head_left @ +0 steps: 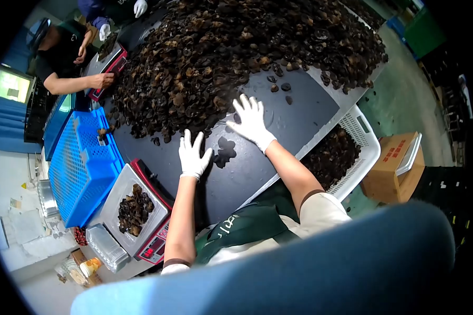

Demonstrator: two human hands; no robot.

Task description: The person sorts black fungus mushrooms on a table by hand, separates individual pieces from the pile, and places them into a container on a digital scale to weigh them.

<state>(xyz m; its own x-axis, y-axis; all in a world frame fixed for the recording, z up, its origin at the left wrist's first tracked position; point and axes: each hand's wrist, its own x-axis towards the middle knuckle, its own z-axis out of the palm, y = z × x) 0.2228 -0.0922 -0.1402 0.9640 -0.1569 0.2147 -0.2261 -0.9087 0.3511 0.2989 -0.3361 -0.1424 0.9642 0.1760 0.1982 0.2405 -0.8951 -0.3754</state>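
Observation:
My left hand [194, 155], in a white glove, is open with its fingers spread over the dark table [294, 115], just left of a small cluster of dark pieces [225, 151]. To the right, my right hand [251, 122], also gloved in white, is open with fingers spread at the near edge of a large heap of dark brown, fungus-like pieces [194, 68]. Neither hand holds anything. A few loose pieces [285, 86] lie on the table beyond my right hand.
A scale [155, 247] with a tray of pieces stands lower left, beside blue crates [84, 163] and clear containers [106, 247]. A white basket [369, 147] and cardboard box [389, 181] are right. Two co-workers [63, 58] work upper left near another scale [115, 63].

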